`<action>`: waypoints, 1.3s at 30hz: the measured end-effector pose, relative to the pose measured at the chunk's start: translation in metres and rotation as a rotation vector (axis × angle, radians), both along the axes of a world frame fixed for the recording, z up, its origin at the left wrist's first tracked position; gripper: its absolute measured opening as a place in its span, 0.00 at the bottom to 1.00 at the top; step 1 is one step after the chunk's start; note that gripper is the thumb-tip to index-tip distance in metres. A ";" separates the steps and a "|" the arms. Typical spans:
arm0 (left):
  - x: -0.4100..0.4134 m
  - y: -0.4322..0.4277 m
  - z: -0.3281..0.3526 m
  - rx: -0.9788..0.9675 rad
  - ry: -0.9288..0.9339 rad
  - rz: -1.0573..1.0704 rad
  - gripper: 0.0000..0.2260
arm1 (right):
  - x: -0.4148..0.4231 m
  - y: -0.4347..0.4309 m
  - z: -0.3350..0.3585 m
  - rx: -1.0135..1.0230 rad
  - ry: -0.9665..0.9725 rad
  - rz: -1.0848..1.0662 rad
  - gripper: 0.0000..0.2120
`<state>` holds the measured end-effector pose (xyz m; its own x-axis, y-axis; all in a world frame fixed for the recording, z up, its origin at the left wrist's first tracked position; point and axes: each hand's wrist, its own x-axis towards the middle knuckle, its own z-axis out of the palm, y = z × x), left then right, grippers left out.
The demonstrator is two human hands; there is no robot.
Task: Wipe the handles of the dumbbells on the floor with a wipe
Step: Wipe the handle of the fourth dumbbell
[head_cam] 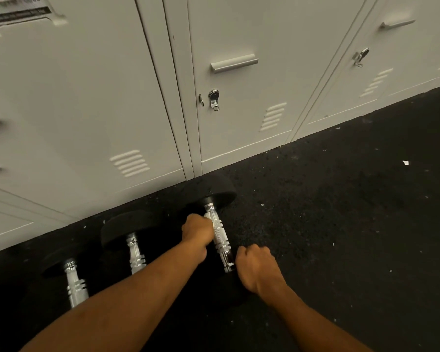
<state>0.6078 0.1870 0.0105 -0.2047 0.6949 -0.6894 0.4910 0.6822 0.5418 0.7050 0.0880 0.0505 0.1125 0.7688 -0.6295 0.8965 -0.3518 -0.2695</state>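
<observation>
Right hand [258, 269] fisted by the handle's [220, 240] near end — left hand [198, 231] clutches wipe [207, 216] against it.

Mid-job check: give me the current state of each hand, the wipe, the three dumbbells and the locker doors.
Left hand: closed on the wipe, pressed to the rightmost handle.
Wipe: bunched in the left grip, mostly hidden.
Right hand: fisted at the handle's near end.
Rightmost dumbbell: lying on the floor, being wiped.
Middle dumbbell: lying untouched.
Leftmost dumbbell: lying untouched.
Locker doors: shut.
</observation>
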 end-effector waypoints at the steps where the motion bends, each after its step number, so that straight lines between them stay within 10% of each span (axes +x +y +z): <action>1: 0.001 0.005 0.003 0.004 -0.005 0.022 0.11 | 0.000 0.000 0.001 -0.004 -0.005 0.000 0.17; 18: -0.009 -0.063 0.011 -0.071 0.175 -0.465 0.14 | 0.000 0.001 -0.006 0.000 -0.071 0.054 0.16; 39: 0.005 0.000 0.012 0.022 0.033 -0.003 0.12 | -0.001 0.000 -0.002 0.021 -0.029 0.030 0.16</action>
